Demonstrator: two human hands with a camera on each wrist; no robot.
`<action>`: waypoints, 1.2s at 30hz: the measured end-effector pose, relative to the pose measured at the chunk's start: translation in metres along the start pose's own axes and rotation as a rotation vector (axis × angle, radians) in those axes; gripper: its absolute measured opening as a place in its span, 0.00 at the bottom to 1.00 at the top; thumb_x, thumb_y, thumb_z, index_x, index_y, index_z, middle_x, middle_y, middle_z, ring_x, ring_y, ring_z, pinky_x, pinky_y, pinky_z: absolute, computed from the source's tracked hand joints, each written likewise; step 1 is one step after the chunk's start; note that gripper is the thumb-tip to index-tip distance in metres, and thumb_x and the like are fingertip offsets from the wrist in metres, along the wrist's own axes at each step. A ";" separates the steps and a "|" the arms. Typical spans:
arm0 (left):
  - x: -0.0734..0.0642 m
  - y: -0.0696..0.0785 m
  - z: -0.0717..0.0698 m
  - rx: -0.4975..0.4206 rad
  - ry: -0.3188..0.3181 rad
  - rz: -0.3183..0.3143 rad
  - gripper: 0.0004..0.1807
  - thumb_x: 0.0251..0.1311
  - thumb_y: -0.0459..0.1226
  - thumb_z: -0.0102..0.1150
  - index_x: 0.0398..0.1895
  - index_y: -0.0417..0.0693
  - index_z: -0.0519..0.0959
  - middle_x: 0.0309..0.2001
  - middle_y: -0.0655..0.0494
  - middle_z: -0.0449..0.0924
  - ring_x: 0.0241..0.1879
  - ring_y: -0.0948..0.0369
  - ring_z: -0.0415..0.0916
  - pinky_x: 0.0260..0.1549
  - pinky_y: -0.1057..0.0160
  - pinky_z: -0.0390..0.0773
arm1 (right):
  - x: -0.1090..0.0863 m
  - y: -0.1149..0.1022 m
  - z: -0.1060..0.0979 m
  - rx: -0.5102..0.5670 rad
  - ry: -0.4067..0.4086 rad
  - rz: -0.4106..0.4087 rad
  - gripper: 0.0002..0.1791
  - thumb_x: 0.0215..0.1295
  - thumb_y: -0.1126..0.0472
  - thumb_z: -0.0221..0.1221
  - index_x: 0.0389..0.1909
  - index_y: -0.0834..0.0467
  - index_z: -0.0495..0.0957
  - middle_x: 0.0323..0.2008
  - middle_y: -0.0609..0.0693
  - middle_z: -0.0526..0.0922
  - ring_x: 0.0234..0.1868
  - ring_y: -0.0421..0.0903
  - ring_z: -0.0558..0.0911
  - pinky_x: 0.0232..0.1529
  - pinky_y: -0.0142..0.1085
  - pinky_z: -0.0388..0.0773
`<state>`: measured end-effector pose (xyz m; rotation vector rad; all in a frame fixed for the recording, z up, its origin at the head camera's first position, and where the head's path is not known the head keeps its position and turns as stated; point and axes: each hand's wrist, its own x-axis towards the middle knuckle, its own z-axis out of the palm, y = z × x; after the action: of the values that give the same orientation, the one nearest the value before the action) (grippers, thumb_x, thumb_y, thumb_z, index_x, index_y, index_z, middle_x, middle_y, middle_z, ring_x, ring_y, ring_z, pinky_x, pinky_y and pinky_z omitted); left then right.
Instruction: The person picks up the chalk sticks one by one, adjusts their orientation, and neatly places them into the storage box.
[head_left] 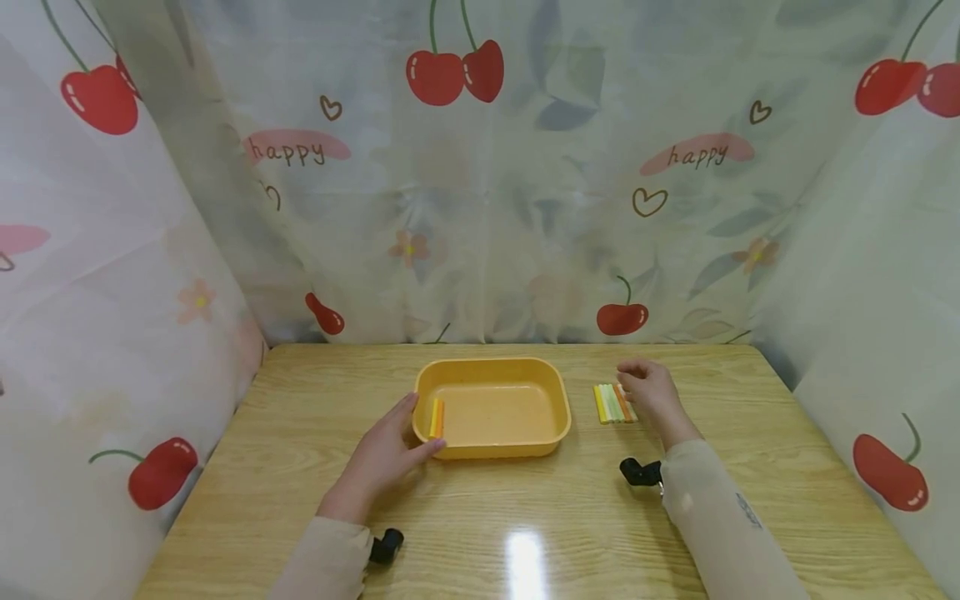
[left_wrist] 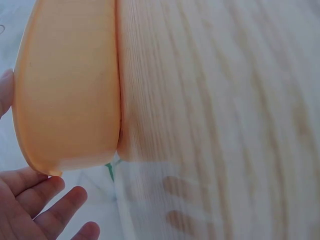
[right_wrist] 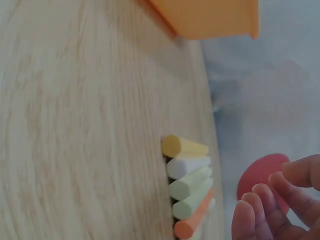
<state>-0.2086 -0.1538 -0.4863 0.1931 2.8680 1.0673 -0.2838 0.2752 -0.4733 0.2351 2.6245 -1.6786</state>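
My left hand [head_left: 386,450] holds the left end of a yellow-orange plastic tray [head_left: 491,452], thumb over the near rim and fingers along the left rim. In the left wrist view, the tray's outer wall [left_wrist: 70,90] stands beside the fingers [left_wrist: 50,200]. A yellow and an orange chalk stick [head_left: 437,418] lie side by side in the tray's left end. My right hand [head_left: 651,396] hovers over the right side of a row of chalk sticks [head_left: 613,404], nothing between its fingers. The right wrist view shows yellow chalk [right_wrist: 182,146], white, pale green and orange chalk [right_wrist: 192,220].
Both wrists carry a black device [head_left: 641,472] on a strap. The wooden table [head_left: 480,508] runs back to a cherry-patterned curtain [head_left: 480,208], which also hangs at both sides.
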 end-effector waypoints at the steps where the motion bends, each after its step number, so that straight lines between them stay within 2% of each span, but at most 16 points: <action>1: 0.000 0.000 0.000 0.001 0.000 -0.002 0.55 0.57 0.61 0.67 0.80 0.47 0.53 0.79 0.51 0.52 0.76 0.49 0.53 0.72 0.45 0.56 | 0.001 0.002 -0.001 -0.011 0.001 0.004 0.22 0.77 0.61 0.50 0.64 0.71 0.70 0.60 0.67 0.73 0.57 0.60 0.76 0.57 0.48 0.79; 9: 0.001 -0.001 0.000 0.011 -0.008 -0.005 0.56 0.56 0.63 0.66 0.80 0.47 0.53 0.79 0.52 0.52 0.76 0.49 0.52 0.72 0.45 0.55 | 0.010 0.019 -0.005 -0.061 0.022 0.056 0.20 0.74 0.64 0.52 0.61 0.72 0.72 0.55 0.66 0.76 0.50 0.54 0.78 0.47 0.39 0.80; 15: 0.001 -0.002 0.001 0.015 -0.007 0.001 0.56 0.56 0.64 0.65 0.80 0.48 0.53 0.79 0.53 0.52 0.76 0.50 0.52 0.72 0.46 0.55 | 0.017 0.027 -0.006 -0.089 -0.017 0.089 0.21 0.73 0.65 0.52 0.62 0.71 0.72 0.56 0.67 0.76 0.50 0.54 0.78 0.46 0.37 0.80; 25: 0.001 -0.002 0.001 0.014 0.002 0.009 0.57 0.55 0.65 0.65 0.80 0.47 0.53 0.79 0.52 0.52 0.76 0.49 0.52 0.72 0.44 0.55 | 0.026 0.033 -0.007 -0.248 -0.056 0.051 0.18 0.71 0.66 0.54 0.57 0.71 0.76 0.54 0.67 0.78 0.50 0.56 0.78 0.45 0.41 0.77; 36: 0.002 -0.002 0.001 0.023 -0.003 -0.005 0.56 0.56 0.64 0.65 0.80 0.48 0.53 0.79 0.52 0.52 0.76 0.49 0.52 0.72 0.44 0.55 | 0.026 0.031 -0.009 -0.371 -0.048 0.037 0.15 0.71 0.69 0.52 0.54 0.69 0.78 0.50 0.65 0.79 0.51 0.58 0.76 0.54 0.52 0.74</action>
<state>-0.2110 -0.1545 -0.4886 0.1885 2.8779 1.0333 -0.3050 0.2989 -0.5000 0.2279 2.8068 -1.1385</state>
